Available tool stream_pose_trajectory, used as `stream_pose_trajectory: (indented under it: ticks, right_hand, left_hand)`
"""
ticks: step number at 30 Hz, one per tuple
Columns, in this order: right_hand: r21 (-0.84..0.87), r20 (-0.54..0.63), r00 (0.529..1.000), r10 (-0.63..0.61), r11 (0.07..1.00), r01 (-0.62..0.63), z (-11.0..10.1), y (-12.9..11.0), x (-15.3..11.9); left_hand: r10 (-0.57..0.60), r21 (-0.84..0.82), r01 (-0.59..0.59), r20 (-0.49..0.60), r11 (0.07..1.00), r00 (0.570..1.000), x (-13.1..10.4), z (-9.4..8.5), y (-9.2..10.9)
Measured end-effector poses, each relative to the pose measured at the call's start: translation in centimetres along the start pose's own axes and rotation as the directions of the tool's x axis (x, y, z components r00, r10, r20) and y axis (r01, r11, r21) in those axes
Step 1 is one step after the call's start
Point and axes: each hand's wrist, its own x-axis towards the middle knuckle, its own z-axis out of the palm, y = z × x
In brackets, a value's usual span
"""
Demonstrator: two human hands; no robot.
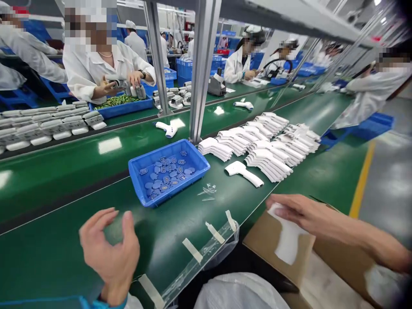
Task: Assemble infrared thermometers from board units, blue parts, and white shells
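Note:
My left hand (109, 253) hovers over the green work surface, fingers curved and apart, with nothing in it. At the right, my right hand (296, 210) grips the upper end of a white gun-shaped plastic shell (289, 240) above a cardboard box flap (264, 236); part of the shell is hidden by the fingers. Ahead of my hands, a blue tray (138, 189) holds several small blue-grey oval plastic pieces (165, 171). A single white shell (244, 172) lies alone near stacked white shells (270, 159).
Clear film scraps (208, 191) lie beside the tray. A plastic bag (206, 253) is taped to the table edge. A metal post (204, 68) rises behind the tray. White handheld devices (167, 128) sit on the green belt (128, 139). Across it, a co-worker (106, 64) handles grey-white parts.

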Motion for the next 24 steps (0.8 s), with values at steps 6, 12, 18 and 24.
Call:
stream_pose_trajectory:
  ticks: [6, 12, 18, 24]
  right_hand:
    - [-0.058, 0.149, 0.893, -0.424, 0.898, 0.436, 0.1, -8.8, 9.5]
    - [-0.482, -0.366, 0.929, 0.050, 0.844, -0.235, 8.8, -6.7, 6.5]
    - [-0.491, -0.312, 0.948, 0.068, 0.843, -0.222, 8.2, -3.2, 4.9]
    - [-0.482, -0.324, 0.943, 0.073, 0.845, -0.231, 3.0, 2.5, 9.8]
  left_hand:
    - [0.254, -0.324, -0.159, 0.277, 0.933, 0.927, -2.5, -0.1, 2.1]
    - [0.317, -0.376, -0.152, 0.429, 0.914, 0.846, -3.2, 1.0, 2.5]
    - [0.357, -0.397, -0.122, 0.598, 0.910, 0.718, -3.7, 4.2, 5.6]
    - [0.440, -0.398, -0.201, 0.720, 0.895, 0.537, -3.4, 8.3, 9.2]
